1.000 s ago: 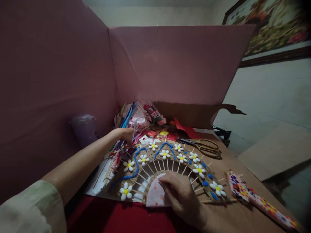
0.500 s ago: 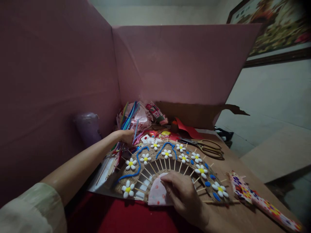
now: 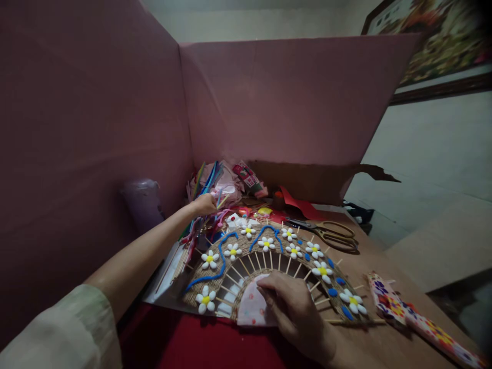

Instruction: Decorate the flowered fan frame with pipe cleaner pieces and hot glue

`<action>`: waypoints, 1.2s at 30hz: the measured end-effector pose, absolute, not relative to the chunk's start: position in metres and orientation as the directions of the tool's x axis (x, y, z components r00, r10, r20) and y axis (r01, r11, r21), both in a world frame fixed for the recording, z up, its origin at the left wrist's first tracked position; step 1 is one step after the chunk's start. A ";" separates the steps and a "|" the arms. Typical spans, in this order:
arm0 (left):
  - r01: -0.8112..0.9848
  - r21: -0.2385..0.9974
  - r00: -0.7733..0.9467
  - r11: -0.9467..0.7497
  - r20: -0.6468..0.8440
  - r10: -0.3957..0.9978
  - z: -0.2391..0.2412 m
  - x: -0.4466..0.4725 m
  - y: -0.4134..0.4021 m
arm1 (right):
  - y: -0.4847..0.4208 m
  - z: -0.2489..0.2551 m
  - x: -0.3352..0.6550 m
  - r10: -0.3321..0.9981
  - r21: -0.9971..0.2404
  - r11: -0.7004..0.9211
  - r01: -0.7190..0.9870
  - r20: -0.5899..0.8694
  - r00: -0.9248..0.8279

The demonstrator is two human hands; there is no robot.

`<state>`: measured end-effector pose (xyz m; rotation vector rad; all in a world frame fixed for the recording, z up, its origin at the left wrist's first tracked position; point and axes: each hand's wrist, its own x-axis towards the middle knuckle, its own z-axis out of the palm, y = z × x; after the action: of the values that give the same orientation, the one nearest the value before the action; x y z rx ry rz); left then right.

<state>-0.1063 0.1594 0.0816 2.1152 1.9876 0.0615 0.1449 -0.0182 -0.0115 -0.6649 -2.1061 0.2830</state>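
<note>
A half-round woven fan (image 3: 215,271) lies before me, made of coiled twine on thin wooden sticks. White daisies (image 3: 322,271) with yellow centres, blue wavy lines and blue dots decorate it. My right hand (image 3: 295,310) is closed at the fan's pink cloth centre (image 3: 251,302), its thumb and fingers drawn together; the palm hides part of the cloth. My left hand (image 3: 205,204) reaches past the fan's left side to a bundle of coloured pipe cleaners (image 3: 209,177). Its fingers are closed, and a pale yellow pipe cleaner (image 3: 223,201) sticks out beside them.
Gold-handled scissors (image 3: 334,236) and red paper (image 3: 302,205) lie behind the fan. A flower-patterned strip-shaped thing (image 3: 423,323) rests at right. Pink cloth (image 3: 226,182) is heaped at the back. A purple container (image 3: 142,202) stands left, against pink panels (image 3: 292,102).
My left hand has lifted slightly up and away among the pipe cleaners, and a pale yellow one now shows beside it. My right hand stays on the fan. The view has shifted slightly.
</note>
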 end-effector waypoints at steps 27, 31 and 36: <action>0.979 0.155 0.163 -0.134 -0.190 0.968 0.057 -0.100 0.142 | -0.020 -0.008 0.144 0.547 -0.422 0.835 0.355 0.708 -0.446; 0.975 0.187 0.152 -0.119 -0.175 0.973 0.060 -0.104 0.145 | -0.021 -0.007 0.144 0.541 -0.410 0.838 0.361 0.713 -0.446; 0.962 0.257 0.143 -0.097 -0.167 0.975 0.066 -0.112 0.147 | -0.020 -0.007 0.143 0.532 -0.399 0.842 0.362 0.720 -0.445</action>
<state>-0.1122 0.1469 0.0663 2.1232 1.8756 0.0647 0.1434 -0.0199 -0.0072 -0.6529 -2.0842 0.2307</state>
